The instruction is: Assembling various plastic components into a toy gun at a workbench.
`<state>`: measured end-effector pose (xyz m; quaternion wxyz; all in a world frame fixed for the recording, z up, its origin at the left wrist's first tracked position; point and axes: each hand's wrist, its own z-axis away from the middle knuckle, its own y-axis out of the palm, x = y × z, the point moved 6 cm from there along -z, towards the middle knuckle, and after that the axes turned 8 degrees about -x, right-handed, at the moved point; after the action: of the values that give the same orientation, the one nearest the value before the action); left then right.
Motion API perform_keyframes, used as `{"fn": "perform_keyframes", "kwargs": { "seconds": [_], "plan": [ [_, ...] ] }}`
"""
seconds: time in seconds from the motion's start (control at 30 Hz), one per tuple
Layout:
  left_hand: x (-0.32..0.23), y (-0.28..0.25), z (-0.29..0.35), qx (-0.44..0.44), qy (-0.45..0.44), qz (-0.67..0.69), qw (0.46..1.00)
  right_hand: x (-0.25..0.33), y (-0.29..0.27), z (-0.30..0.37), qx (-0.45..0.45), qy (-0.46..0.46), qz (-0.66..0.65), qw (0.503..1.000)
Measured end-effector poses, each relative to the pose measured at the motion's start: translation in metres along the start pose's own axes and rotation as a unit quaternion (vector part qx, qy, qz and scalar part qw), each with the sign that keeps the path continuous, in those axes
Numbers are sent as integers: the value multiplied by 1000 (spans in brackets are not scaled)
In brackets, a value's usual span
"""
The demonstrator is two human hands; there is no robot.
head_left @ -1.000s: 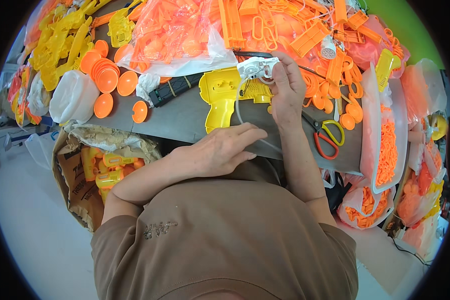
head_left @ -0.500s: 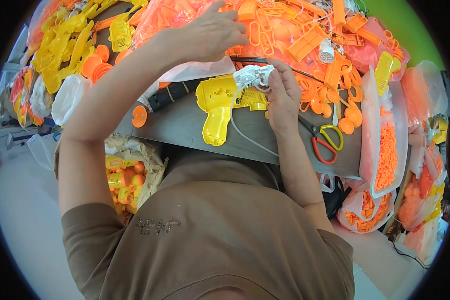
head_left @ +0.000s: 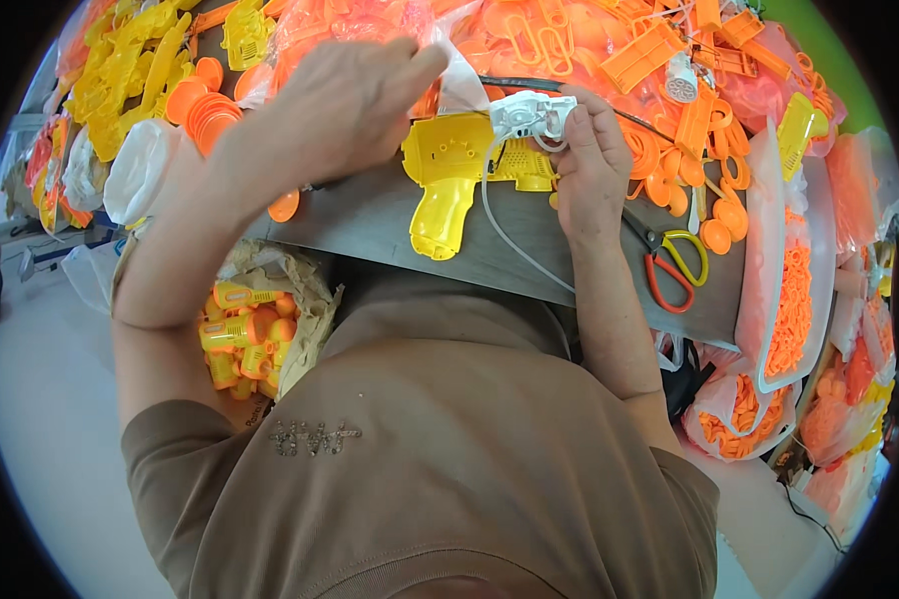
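Note:
My right hand (head_left: pixel 594 165) pinches a white plastic mechanism (head_left: pixel 527 114) between thumb and fingers. A thin clear tube (head_left: pixel 497 228) loops down from it toward my right forearm. Below the mechanism, a yellow toy-gun shell half (head_left: pixel 442 205) lies on the grey table with its hollow inner side up and its handle toward me. My left hand (head_left: pixel 355 110) hovers to the left of the shell, blurred, its fingers curled together; whatever they may hold is hidden. Scissors (head_left: pixel 661 250) with one red and one yellow-green handle rest just right of my right forearm.
Orange plastic parts (head_left: pixel 649 55) pile up along the far side, with yellow shells (head_left: pixel 125 85) at far left. Stacked orange discs (head_left: pixel 210 120) sit beyond my left forearm. At right stands a clear bin (head_left: pixel 827 260) of small orange pieces. A paper sack (head_left: pixel 315 299) hangs below the table edge.
My left hand has drawn back from the orange pile, toward me and to the left, and its fingers have curled. My right hand still holds the white mechanism, slightly shifted in view.

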<state>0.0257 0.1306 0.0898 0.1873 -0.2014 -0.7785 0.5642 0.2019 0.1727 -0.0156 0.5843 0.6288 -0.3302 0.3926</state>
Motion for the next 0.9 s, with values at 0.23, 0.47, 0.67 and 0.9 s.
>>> {"fn": "perform_keyframes", "kwargs": {
  "seconds": [0.23,0.47,0.67,0.9],
  "plan": [
    [-21,23,47,-33,-200,282,938,0,1,1,-12,-42,126,991],
    [-26,35,47,-1,-240,311,920,-3,0,1,-4,-28,72,997],
    [-23,39,49,-32,-248,323,913,-3,3,3,-2,-22,98,995],
    [-19,36,47,-39,-293,348,890,-6,7,6,0,-7,128,992]
  ]
}}
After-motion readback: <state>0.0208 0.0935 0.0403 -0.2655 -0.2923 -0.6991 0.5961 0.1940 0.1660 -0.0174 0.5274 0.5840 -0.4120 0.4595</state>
